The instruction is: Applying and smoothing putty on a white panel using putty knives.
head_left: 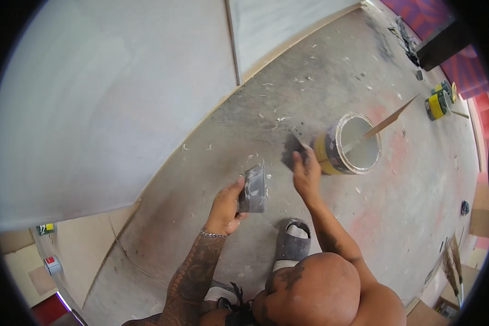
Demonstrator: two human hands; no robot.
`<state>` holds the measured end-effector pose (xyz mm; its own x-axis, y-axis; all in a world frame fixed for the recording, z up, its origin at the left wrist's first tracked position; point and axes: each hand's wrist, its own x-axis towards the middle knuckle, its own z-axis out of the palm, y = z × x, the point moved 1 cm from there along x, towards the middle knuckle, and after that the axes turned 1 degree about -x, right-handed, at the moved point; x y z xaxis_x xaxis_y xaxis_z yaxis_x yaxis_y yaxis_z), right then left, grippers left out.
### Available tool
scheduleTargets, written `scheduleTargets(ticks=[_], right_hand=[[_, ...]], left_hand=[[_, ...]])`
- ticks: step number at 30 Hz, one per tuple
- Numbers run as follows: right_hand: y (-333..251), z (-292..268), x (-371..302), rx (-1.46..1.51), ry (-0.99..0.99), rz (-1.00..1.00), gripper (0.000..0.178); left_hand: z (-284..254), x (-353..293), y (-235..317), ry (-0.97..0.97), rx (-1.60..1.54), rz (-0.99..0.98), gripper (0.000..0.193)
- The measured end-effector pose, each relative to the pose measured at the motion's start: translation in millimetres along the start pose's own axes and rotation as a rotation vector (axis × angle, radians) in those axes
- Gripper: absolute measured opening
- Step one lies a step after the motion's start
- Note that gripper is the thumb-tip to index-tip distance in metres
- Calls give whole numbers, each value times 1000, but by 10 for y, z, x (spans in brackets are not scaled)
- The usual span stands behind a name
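My left hand (224, 207) grips a dark, flat putty spreader (254, 190) smeared with whitish filler, its broad face turned up. In my right hand (308, 176) is a second dark flat spreader (293, 150), slightly blurred and tilted. That hand is beside a large open bucket (327, 153) with a yellow and dark label. Pale filler (360, 155) shows inside the bucket, and a wooden stick (392, 118) leans out over its rim. The two spreaders are apart from each other, above the floor.
Pale wall panels (108, 108) rise along the left. The stained concrete floor (228, 136) carries scattered white scraps. Smaller cans (438, 106) stand at the far right, near a dark post (444, 46). A broom (452, 263) lies at right. My sandalled foot (293, 244) is below the hands.
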<state>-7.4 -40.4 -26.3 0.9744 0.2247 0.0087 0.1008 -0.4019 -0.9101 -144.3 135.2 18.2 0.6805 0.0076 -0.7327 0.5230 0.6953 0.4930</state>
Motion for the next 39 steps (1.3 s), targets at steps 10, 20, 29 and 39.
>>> scheduleTargets(ticks=[10,20,29,39], right_hand=[[-556,-219,-698,-350,-585,-796,54],[-622,-91,-735,-340,-510,-733,67],[-567,-170,-671,-272,-586,-747,54],[-476,18,-734,-375,-547,-756,52]], left_hand=[[-158,42,-22,331,474,631,24],[-243,90,-2,512,546,782,30],[-310,74,-76,437,824,718,29],[-558,193,-96,300,771,607,25]])
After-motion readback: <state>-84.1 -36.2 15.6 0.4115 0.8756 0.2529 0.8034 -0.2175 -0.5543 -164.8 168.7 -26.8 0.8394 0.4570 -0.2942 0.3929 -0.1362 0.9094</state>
